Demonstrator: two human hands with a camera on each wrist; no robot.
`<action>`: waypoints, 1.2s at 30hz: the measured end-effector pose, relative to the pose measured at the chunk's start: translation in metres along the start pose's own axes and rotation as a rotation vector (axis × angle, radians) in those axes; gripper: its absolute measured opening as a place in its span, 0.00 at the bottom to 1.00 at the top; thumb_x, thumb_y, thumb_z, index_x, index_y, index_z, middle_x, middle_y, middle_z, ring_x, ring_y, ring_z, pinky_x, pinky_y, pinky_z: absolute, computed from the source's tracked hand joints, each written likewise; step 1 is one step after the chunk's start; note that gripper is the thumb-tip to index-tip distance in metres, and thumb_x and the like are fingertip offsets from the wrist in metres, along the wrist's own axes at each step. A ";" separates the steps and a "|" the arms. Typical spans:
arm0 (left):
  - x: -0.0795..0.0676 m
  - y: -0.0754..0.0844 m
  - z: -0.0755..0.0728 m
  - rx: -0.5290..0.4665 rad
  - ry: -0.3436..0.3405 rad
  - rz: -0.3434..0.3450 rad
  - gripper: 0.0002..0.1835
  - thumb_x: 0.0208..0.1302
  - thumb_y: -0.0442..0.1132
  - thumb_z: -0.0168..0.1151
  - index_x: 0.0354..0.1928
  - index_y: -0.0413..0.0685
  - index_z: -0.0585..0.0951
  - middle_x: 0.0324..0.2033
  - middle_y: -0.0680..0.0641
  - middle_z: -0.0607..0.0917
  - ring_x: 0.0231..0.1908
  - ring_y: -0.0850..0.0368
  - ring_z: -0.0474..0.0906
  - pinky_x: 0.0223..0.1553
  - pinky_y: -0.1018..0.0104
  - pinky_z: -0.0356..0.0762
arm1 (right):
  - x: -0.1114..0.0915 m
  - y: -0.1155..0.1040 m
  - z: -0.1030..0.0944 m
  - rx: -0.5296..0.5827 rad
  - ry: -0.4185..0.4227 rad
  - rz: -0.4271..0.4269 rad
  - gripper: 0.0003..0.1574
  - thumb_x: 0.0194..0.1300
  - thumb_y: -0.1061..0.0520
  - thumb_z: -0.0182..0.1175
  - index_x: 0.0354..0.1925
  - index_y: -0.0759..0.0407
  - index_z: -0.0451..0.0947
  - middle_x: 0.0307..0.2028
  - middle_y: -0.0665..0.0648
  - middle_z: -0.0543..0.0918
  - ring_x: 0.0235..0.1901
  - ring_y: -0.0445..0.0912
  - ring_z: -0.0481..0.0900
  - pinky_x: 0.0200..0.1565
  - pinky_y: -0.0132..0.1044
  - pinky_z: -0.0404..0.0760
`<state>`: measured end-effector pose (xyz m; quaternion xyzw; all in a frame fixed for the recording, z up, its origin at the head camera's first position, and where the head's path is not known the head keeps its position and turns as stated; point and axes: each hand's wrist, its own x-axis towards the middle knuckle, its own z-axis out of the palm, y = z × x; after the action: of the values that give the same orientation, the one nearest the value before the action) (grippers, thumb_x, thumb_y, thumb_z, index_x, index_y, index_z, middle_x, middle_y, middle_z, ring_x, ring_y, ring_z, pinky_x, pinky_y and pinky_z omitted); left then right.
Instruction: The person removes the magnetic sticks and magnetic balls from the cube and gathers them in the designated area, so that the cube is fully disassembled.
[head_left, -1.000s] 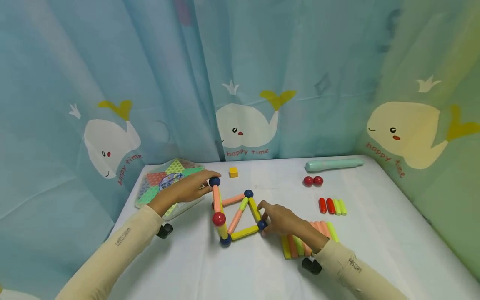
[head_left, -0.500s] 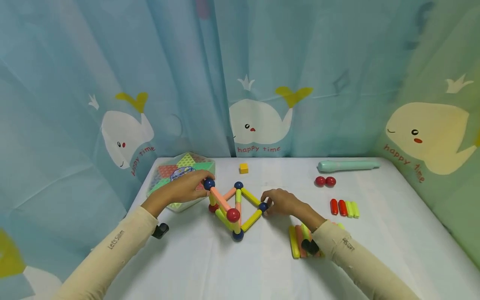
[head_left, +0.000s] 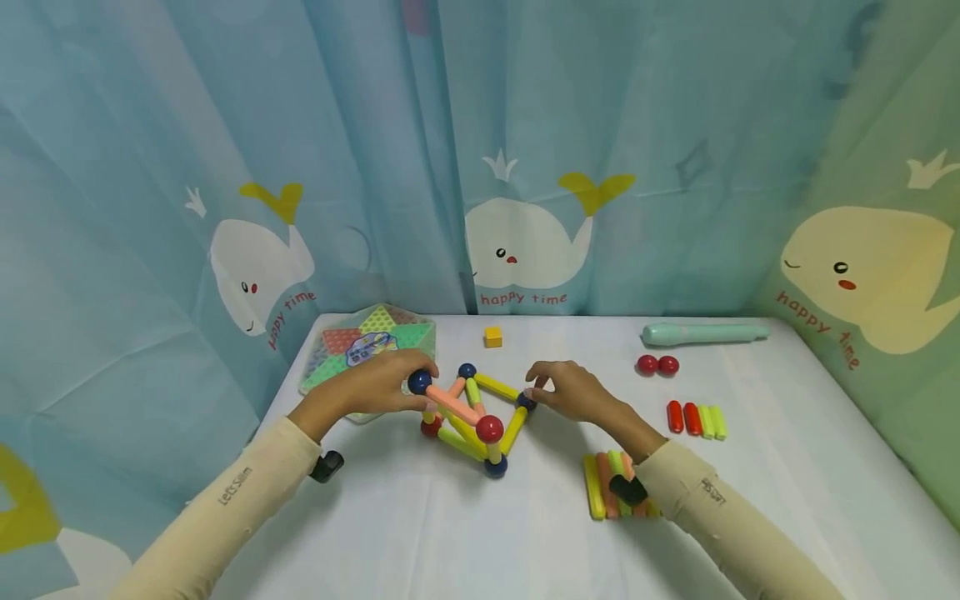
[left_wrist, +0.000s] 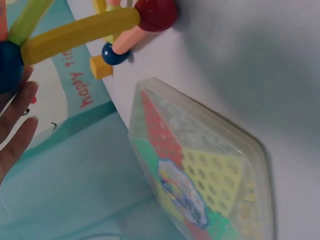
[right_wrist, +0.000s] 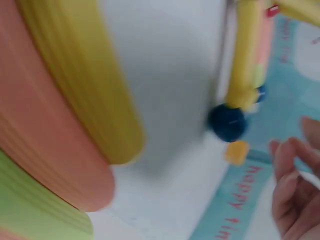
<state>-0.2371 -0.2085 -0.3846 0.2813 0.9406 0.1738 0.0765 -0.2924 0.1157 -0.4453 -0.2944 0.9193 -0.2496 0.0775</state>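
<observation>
A building-stick frame of yellow, green and salmon rods (head_left: 453,404) joined by balls stands on the table between both hands. My left hand (head_left: 382,382) grips the upper blue ball (head_left: 420,382) at its left corner, thumb and fingers around it; in the left wrist view fingertips lie against that blue ball (left_wrist: 10,67). A red ball (head_left: 490,429) tops the near upright rod. My right hand (head_left: 573,392) hovers by the right-hand blue ball (head_left: 527,400), fingers loosely bent. The right wrist view shows a gap between those fingers (right_wrist: 285,195) and the ball (right_wrist: 227,122).
Spare rods (head_left: 606,487) lie in a row under the right wrist. Short red and green rods (head_left: 693,419), two red balls (head_left: 657,365) and a mint-coloured tapered stick (head_left: 705,334) are farther right. Behind stand a small yellow cube (head_left: 492,337) and a clear-lidded box (head_left: 408,333).
The frame has turned, its red-topped upright swinging right and its right blue ball moving back. My right hand follows that ball, then parts from it. The head view has shifted too.
</observation>
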 end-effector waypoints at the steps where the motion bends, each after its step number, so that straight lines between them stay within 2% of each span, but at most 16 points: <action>1: 0.000 0.003 0.000 0.006 0.001 0.019 0.25 0.64 0.56 0.69 0.56 0.49 0.81 0.52 0.50 0.83 0.51 0.56 0.77 0.57 0.57 0.79 | -0.007 -0.005 -0.002 0.046 0.021 -0.033 0.13 0.69 0.54 0.64 0.49 0.58 0.83 0.39 0.54 0.86 0.30 0.45 0.79 0.34 0.38 0.80; 4: 0.002 0.011 0.002 0.016 0.012 0.109 0.25 0.63 0.55 0.70 0.56 0.49 0.83 0.52 0.50 0.85 0.52 0.55 0.78 0.58 0.56 0.78 | -0.026 -0.023 -0.007 0.195 0.048 -0.110 0.10 0.73 0.54 0.60 0.48 0.55 0.84 0.39 0.53 0.85 0.24 0.42 0.75 0.27 0.34 0.78; 6: 0.003 0.015 0.004 0.038 0.025 0.170 0.21 0.63 0.52 0.70 0.54 0.50 0.84 0.50 0.52 0.86 0.50 0.56 0.78 0.56 0.56 0.76 | -0.038 -0.036 -0.007 0.250 0.061 -0.157 0.11 0.73 0.52 0.60 0.47 0.54 0.84 0.40 0.52 0.85 0.25 0.42 0.76 0.27 0.33 0.79; 9: 0.005 0.018 0.008 0.083 0.056 0.237 0.17 0.63 0.49 0.70 0.52 0.53 0.86 0.47 0.55 0.87 0.48 0.58 0.79 0.53 0.57 0.73 | -0.047 -0.054 -0.003 0.240 0.085 -0.207 0.17 0.68 0.44 0.65 0.48 0.52 0.83 0.40 0.50 0.84 0.28 0.40 0.77 0.30 0.32 0.79; 13: 0.006 0.018 0.014 0.090 0.057 0.264 0.13 0.66 0.50 0.68 0.50 0.56 0.86 0.45 0.57 0.87 0.48 0.60 0.78 0.53 0.58 0.74 | -0.049 -0.071 0.009 0.197 0.091 -0.220 0.32 0.55 0.34 0.73 0.50 0.50 0.81 0.42 0.47 0.84 0.27 0.39 0.77 0.30 0.31 0.79; 15: 0.007 0.017 0.017 0.076 0.049 0.273 0.12 0.68 0.50 0.66 0.50 0.57 0.86 0.44 0.58 0.87 0.47 0.60 0.78 0.53 0.59 0.75 | -0.048 -0.075 0.015 0.192 0.090 -0.211 0.35 0.51 0.33 0.75 0.50 0.49 0.82 0.42 0.44 0.84 0.26 0.39 0.76 0.29 0.30 0.79; 19: 0.007 0.016 0.022 0.071 0.055 0.306 0.12 0.70 0.50 0.64 0.50 0.56 0.86 0.41 0.59 0.86 0.44 0.61 0.76 0.50 0.62 0.75 | -0.046 -0.078 0.024 0.233 0.096 -0.196 0.27 0.53 0.38 0.76 0.47 0.48 0.83 0.37 0.40 0.84 0.24 0.38 0.77 0.28 0.30 0.78; 24: 0.007 0.017 0.022 0.064 0.062 0.318 0.11 0.70 0.48 0.63 0.49 0.55 0.87 0.38 0.59 0.86 0.42 0.61 0.76 0.48 0.62 0.75 | -0.045 -0.078 0.027 0.328 0.090 -0.203 0.18 0.59 0.51 0.74 0.47 0.52 0.83 0.35 0.44 0.84 0.26 0.38 0.80 0.29 0.32 0.82; 30: 0.006 0.017 0.022 0.025 0.059 0.286 0.11 0.69 0.45 0.65 0.50 0.54 0.87 0.45 0.56 0.87 0.48 0.59 0.78 0.52 0.60 0.77 | -0.044 -0.080 0.028 0.363 0.078 -0.207 0.17 0.60 0.57 0.72 0.47 0.57 0.82 0.37 0.48 0.85 0.28 0.38 0.83 0.31 0.32 0.84; 36: 0.005 0.016 0.024 -0.002 0.082 0.293 0.11 0.69 0.42 0.65 0.51 0.52 0.86 0.44 0.55 0.88 0.45 0.59 0.78 0.48 0.63 0.77 | -0.044 -0.079 0.030 0.374 0.112 -0.238 0.16 0.63 0.58 0.70 0.48 0.59 0.81 0.39 0.51 0.86 0.32 0.38 0.84 0.35 0.30 0.84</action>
<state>-0.2278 -0.1864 -0.4016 0.4082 0.8916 0.1956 0.0120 -0.2084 0.0735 -0.4312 -0.3672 0.8185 -0.4390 0.0497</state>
